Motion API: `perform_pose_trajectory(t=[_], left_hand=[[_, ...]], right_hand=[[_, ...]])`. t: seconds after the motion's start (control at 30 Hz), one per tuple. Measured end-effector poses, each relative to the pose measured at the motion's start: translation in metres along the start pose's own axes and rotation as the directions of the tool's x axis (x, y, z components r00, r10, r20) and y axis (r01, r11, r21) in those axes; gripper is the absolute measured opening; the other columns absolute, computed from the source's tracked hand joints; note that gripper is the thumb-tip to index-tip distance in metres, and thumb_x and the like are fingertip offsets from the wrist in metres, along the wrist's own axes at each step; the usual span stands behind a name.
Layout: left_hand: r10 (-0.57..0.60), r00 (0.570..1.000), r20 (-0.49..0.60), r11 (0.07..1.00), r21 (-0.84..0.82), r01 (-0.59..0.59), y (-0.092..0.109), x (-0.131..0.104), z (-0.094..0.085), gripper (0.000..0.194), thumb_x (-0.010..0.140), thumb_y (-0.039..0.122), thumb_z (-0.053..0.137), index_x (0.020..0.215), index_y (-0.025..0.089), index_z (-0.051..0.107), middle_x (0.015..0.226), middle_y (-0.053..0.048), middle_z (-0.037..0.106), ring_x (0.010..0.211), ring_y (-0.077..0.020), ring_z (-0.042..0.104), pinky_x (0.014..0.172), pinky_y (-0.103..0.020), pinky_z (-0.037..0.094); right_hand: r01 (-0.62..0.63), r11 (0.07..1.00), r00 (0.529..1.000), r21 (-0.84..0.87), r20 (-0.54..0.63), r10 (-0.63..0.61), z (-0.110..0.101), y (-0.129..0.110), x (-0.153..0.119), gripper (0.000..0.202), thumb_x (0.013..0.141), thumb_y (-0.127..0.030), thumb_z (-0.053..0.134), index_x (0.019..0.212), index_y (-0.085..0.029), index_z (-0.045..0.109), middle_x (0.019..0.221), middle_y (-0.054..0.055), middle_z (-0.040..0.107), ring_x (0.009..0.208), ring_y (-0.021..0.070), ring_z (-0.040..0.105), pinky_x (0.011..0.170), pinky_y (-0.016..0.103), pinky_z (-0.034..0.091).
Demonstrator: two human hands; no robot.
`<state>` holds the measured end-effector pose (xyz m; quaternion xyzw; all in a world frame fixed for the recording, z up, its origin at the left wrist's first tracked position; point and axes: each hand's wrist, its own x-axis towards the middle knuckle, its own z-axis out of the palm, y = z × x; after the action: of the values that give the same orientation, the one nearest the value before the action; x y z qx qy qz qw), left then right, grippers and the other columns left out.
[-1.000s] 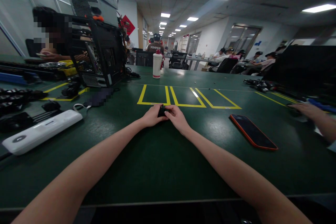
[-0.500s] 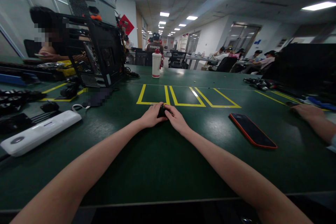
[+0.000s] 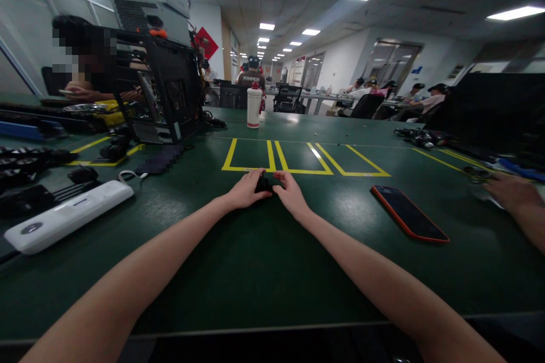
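Observation:
A small black object (image 3: 263, 182) sits at the middle of the green table, close to the front edge of the yellow tape; its kind is too dark and small to make out. My left hand (image 3: 247, 189) is closed around its left side, fingers behind it and thumb in front. Just to its right, my right hand (image 3: 290, 193) has its fingers apart and curved toward the object. A narrow gap shows between them, and I see nothing in the right hand.
Yellow tape outlines (image 3: 303, 172) lie ahead, with a white bottle (image 3: 254, 108) behind. An orange-edged phone (image 3: 409, 214) lies right. Another person's hand (image 3: 513, 190) handles something near the right edge. At left are a white power strip (image 3: 70, 215) and a computer case (image 3: 166, 85).
My right hand has come slightly off the black object and its fingers have spread. My left hand stays on it. The other person's hand at right has shifted, baring round dark shapes.

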<state>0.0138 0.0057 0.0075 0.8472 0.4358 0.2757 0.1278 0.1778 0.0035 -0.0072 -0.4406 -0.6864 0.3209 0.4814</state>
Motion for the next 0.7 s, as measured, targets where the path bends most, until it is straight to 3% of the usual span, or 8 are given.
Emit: perform_pose_trajectory(t=[0.13,0.27,0.5,0.7], left_hand=[[-0.017,1.000,-0.020,0.998,0.064,0.018,-0.001,0.001,0.004,0.060,0.074,0.043,0.050,0.124,0.015,0.030,0.121,-0.013,0.042,0.108,-0.0273,0.043,0.090,-0.043,0.034],[-0.053,0.994,-0.097,0.981,0.179,0.069,0.000,0.002,0.007,0.054,0.073,0.038,0.051,0.121,0.019,0.035,0.116,-0.011,0.047,0.107,-0.0320,0.040,0.088,-0.050,0.031],[-0.038,0.999,-0.026,0.995,-0.098,0.035,-0.003,0.006,0.007,0.059,0.067,0.028,0.058,0.119,0.016,0.033,0.116,-0.011,0.045,0.106,-0.0240,0.045,0.089,-0.039,0.037],[-0.019,1.000,-0.003,0.993,-0.118,0.018,0.007,-0.001,0.001,0.061,0.068,0.027,0.058,0.122,0.019,0.031,0.117,-0.010,0.042,0.107,-0.0242,0.044,0.090,-0.041,0.037]], right_hand=[[-0.019,0.992,1.000,-0.124,-0.022,0.016,-0.002,-0.001,-0.001,0.025,0.073,-0.021,0.046,0.098,-0.019,0.048,0.102,0.005,0.051,0.098,0.0163,0.048,0.090,0.036,0.035],[0.012,0.961,0.999,-0.278,0.046,0.001,-0.001,-0.006,-0.003,0.019,0.075,-0.023,0.045,0.093,-0.018,0.051,0.095,0.005,0.052,0.091,0.0164,0.050,0.085,0.035,0.038],[0.050,0.918,0.992,-0.393,0.128,0.001,-0.001,-0.014,-0.012,0.028,0.072,-0.013,0.047,0.099,-0.017,0.050,0.101,0.009,0.050,0.094,0.0214,0.049,0.084,0.037,0.039],[0.096,0.893,0.988,-0.441,0.149,-0.033,-0.006,-0.021,-0.019,0.032,0.071,-0.011,0.048,0.103,-0.017,0.049,0.104,0.011,0.051,0.097,0.0258,0.048,0.086,0.044,0.038]])
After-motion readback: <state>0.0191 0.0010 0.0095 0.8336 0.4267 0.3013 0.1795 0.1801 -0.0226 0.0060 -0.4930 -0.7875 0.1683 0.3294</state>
